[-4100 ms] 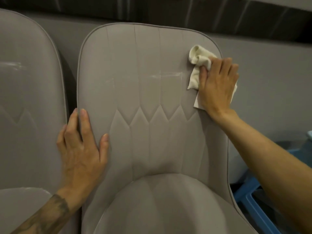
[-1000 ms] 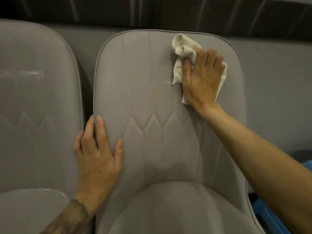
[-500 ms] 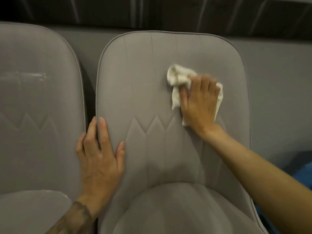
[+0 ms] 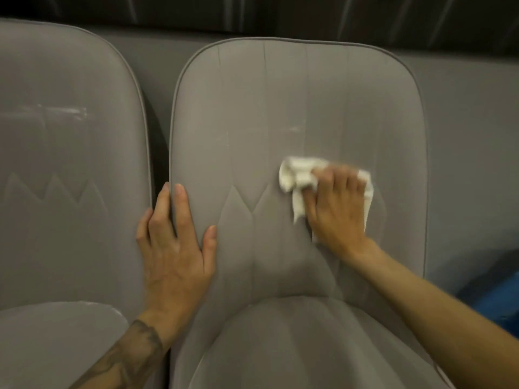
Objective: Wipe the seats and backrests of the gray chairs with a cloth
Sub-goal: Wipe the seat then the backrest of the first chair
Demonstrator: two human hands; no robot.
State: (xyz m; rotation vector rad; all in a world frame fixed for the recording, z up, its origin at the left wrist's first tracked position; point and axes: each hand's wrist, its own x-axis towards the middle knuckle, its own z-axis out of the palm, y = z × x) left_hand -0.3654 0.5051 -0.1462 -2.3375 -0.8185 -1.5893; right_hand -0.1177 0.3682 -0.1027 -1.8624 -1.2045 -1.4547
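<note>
Our straight-fingered right hand (image 4: 337, 211) presses the cloth (image 4: 297, 175) midway down one backrest (image 4: 266, 102), our left hand (image 4: 174, 254) lies open on its edge; its seat (image 4: 295, 346) and the streaked left chair (image 4: 70, 153) look unwiped.

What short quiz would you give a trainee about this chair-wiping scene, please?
1. Multiple choice: the right hand presses the crumpled white cloth on which part of the gray padded chair? A seat, B backrest, C leg.
2. True or false: the left hand holds the cloth.
3. How many gray chair backrests are in view?
Key: 1 B; 2 false, it lies flat on the backrest's edge; 3 two.
</note>
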